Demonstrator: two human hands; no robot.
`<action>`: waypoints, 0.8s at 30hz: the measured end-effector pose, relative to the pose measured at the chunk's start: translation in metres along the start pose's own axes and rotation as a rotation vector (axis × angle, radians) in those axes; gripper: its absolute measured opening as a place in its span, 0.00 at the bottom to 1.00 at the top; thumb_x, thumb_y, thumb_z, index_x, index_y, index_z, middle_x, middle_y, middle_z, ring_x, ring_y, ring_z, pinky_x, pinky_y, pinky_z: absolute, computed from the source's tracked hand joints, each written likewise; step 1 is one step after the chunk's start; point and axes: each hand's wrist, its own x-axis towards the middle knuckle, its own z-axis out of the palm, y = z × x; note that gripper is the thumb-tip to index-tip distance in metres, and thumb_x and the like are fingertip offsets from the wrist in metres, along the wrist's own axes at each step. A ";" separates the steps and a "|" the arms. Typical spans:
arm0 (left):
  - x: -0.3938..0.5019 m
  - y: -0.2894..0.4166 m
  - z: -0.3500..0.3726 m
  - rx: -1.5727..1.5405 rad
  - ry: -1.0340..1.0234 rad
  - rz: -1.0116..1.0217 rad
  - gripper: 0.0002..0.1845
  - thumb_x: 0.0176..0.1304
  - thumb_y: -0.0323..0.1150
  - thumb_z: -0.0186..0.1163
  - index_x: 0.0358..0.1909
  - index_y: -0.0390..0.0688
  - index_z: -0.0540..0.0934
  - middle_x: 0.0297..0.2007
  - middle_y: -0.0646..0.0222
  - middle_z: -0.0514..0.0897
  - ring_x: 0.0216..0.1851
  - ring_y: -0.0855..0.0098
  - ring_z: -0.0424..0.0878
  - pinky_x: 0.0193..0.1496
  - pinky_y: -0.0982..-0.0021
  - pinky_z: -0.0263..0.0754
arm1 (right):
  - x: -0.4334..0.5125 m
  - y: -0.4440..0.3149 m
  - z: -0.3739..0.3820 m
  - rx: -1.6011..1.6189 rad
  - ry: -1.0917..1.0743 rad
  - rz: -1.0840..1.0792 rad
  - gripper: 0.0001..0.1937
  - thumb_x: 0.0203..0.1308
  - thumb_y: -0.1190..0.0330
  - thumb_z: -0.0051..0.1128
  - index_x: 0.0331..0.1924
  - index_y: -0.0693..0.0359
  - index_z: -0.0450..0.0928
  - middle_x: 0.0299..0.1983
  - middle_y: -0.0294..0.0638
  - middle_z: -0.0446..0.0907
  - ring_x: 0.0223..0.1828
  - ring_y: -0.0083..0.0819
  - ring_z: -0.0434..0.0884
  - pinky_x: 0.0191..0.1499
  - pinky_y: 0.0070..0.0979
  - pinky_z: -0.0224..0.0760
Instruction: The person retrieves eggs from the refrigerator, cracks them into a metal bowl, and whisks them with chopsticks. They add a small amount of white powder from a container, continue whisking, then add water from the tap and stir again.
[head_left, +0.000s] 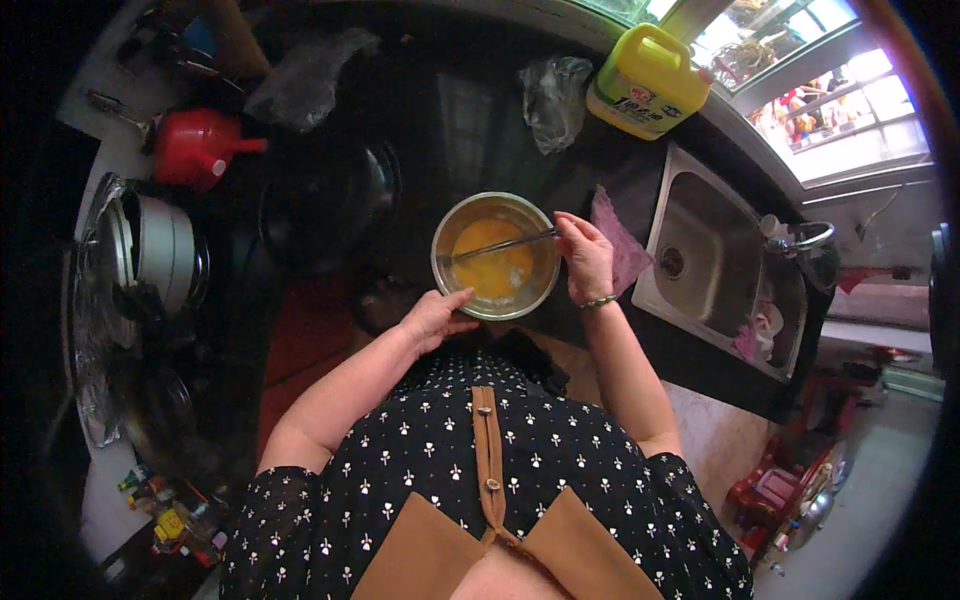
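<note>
A round stainless steel bowl (546, 279) stands in front of me at the edge of a dark counter. Yellow liquid that looks like beaten egg (487, 277) covers its bottom, with a patch of pale bubbles on the right. My left hand (439, 321) holds the near left rim, thumb over the edge and fingers outside. In my right hand (584, 255), at the right rim, is a pair of chopsticks (510, 243). Their tips dip into the yellow liquid at its left side. How far the liquid reaches beneath the tips cannot be seen.
A pink cloth (621, 244) lies right of the bowl, beside a steel sink (705, 225) with a faucet (799, 238). Behind are a yellow jug (649, 82) and clear plastic bags (555, 101). Leftward sit a dark wok (322, 199), a red kettle (196, 148) and a metal pot (165, 251).
</note>
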 end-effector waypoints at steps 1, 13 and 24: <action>0.002 0.000 0.005 -0.012 0.011 0.001 0.20 0.69 0.40 0.60 0.54 0.37 0.75 0.49 0.62 0.82 0.46 0.68 0.82 0.49 0.64 0.82 | -0.003 -0.005 0.006 -0.032 -0.089 -0.055 0.09 0.62 0.70 0.64 0.45 0.63 0.85 0.34 0.28 0.81 0.30 0.14 0.74 0.34 0.13 0.67; 0.000 -0.006 0.059 -0.015 0.167 0.096 0.20 0.62 0.27 0.54 0.57 0.36 0.71 0.45 0.59 0.82 0.38 0.68 0.83 0.36 0.68 0.85 | -0.016 -0.024 -0.029 -0.436 -0.455 -0.079 0.09 0.68 0.66 0.55 0.38 0.64 0.80 0.31 0.32 0.79 0.29 0.18 0.75 0.32 0.16 0.69; -0.046 0.013 0.114 0.043 0.272 0.263 0.28 0.62 0.24 0.52 0.64 0.40 0.59 0.53 0.57 0.75 0.45 0.65 0.80 0.33 0.67 0.87 | -0.043 -0.094 -0.138 -0.246 -0.525 -0.064 0.18 0.75 0.57 0.42 0.48 0.65 0.76 0.42 0.45 0.82 0.42 0.34 0.85 0.47 0.31 0.80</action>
